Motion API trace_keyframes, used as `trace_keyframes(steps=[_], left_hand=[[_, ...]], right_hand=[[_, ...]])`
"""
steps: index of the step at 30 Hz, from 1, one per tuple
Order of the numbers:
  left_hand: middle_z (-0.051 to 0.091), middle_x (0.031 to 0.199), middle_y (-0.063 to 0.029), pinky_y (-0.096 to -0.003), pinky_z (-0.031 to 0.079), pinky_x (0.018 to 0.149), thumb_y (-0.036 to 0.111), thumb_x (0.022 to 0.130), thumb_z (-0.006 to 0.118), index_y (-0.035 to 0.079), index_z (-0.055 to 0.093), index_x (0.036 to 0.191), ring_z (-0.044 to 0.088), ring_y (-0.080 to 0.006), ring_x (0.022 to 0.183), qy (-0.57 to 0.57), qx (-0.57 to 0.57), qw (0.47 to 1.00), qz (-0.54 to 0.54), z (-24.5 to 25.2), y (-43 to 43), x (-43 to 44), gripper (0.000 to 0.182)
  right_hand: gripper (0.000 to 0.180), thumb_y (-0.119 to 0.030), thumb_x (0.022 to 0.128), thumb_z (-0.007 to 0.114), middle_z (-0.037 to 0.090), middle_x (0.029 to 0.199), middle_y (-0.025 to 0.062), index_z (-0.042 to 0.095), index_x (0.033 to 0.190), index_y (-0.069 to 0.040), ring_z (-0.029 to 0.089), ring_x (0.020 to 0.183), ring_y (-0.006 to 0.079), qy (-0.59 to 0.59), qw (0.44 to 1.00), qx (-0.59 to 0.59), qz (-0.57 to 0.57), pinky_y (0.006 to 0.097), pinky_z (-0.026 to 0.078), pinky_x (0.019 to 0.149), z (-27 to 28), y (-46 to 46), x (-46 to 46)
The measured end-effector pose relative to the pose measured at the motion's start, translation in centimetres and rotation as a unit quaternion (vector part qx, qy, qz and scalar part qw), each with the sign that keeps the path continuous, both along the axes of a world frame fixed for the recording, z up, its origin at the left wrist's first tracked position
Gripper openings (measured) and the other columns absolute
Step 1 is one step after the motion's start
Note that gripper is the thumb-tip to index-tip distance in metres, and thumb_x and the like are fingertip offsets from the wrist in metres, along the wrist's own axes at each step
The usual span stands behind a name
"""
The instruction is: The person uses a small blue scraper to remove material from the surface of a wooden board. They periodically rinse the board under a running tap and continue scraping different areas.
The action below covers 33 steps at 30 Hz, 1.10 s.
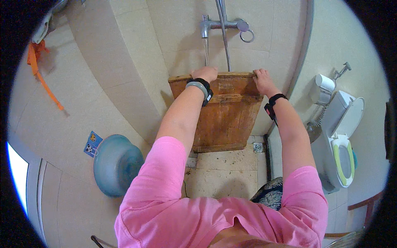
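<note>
Before me a worn brown wooden board, framed like a small door or panel, stands tilted on the wet tiled floor. My left hand grips its top edge left of the middle. At the top right corner, my right hand holds the same edge, thumb on the near side. Water runs from the spout of a chrome wall tap and passes out of sight behind the board. Most of my left fingers are hidden behind the edge.
A blue plastic basin hangs against the left wall. A shower hose drops behind the board. Dark debris dots the floor near a drain. At the right stand a toilet with its lid up and a paper holder.
</note>
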<state>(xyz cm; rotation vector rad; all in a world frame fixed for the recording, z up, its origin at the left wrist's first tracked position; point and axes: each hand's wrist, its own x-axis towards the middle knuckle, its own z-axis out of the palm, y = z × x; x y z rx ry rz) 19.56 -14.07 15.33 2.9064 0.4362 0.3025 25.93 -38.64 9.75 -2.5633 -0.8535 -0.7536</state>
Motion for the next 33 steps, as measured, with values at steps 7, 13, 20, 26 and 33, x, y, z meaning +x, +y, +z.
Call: trace_keyframes(steps=[7,13,20,26,33], left_hand=[[0.067,0.094,-0.0093,-0.0481,0.038,0.076,0.026,0.083,0.051,0.013,0.07,0.089,0.061,-0.0291,0.091,-0.059,0.134,0.985,-0.094,-1.9,-3.3,-1.2,0.023],[0.05,0.121,-0.0115,-0.0503,0.022,0.103,0.026,0.087,0.047,0.006,0.046,0.124,0.042,-0.0323,0.117,-0.2,0.175,0.948,-0.176,-4.9,-8.6,-0.3,0.042],[0.059,0.105,-0.0148,-0.0441,0.043,0.085,0.015,0.08,0.054,0.011,0.054,0.116,0.054,-0.033,0.099,-0.178,0.151,0.958,-0.169,-4.5,1.4,-2.8,0.036],[0.059,0.107,-0.0174,-0.0426,0.043,0.086,0.018,0.085,0.055,0.006,0.055,0.115,0.054,-0.034,0.101,-0.135,0.106,0.979,-0.114,-2.4,10.3,-7.3,0.032],[0.058,0.108,-0.0159,-0.0421,0.04,0.09,0.021,0.087,0.054,0.008,0.054,0.116,0.051,-0.0345,0.103,-0.148,0.086,0.971,-0.167,-3.4,12.6,-6.9,0.031]], right_hand=[[0.029,-0.016,0.087,0.05,0.049,0.113,0.0155,0.049,0.114,-0.004,0.043,0.108,0.0343,-0.007,1.0,0.004,-0.018,0.0414,0.037,0.094,-0.1,0.1,-0.4],[0.028,-0.016,0.086,0.051,0.05,0.111,0.0147,0.051,0.112,-0.006,0.044,0.105,0.0344,-0.02,1.0,-0.005,-0.012,0.0417,0.038,0.091,-0.9,-0.1,1.1],[0.029,-0.017,0.086,0.052,0.053,0.109,0.0152,0.052,0.113,-0.006,0.046,0.104,0.0348,-0.048,0.999,-0.008,0.008,0.0421,0.038,0.09,-1.0,-0.3,2.0],[0.029,-0.016,0.086,0.052,0.052,0.11,0.0153,0.051,0.114,-0.007,0.046,0.103,0.0347,-0.039,0.999,-0.012,-0.003,0.0419,0.038,0.092,-0.8,-0.7,0.8],[0.032,-0.018,0.087,0.052,0.053,0.112,0.0155,0.051,0.117,-0.007,0.046,0.105,0.0352,-0.04,0.998,-0.041,-0.01,0.0419,0.039,0.092,-0.1,-1.3,-0.9]])
